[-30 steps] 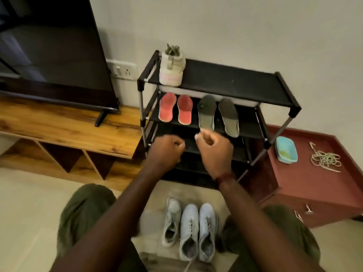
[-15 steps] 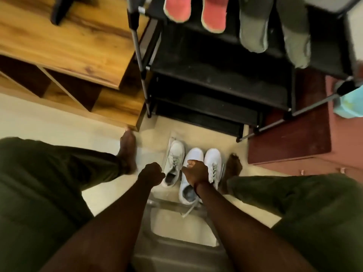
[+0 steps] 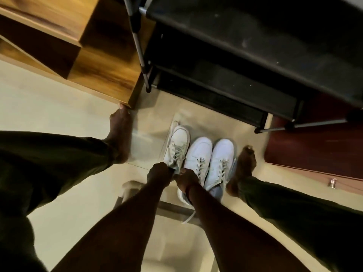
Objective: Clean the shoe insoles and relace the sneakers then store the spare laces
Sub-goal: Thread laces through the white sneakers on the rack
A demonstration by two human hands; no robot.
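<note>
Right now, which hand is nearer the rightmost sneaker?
Right. The right hand sits at the heel of the middle sneaker, beside the rightmost sneaker; the left hand is at the leftmost sneaker, farther.

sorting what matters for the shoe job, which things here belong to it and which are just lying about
For the job:
left sneaker, middle sneaker, right sneaker, trailing lace end, left hand, right hand

Just there:
black shoe rack, wooden unit, red cabinet

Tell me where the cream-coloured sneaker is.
Head view: the cream sneaker sits on the floor, leftmost of three in front of the black shoe rack, right beside the middle white sneaker, with the left hand at its heel.
</note>
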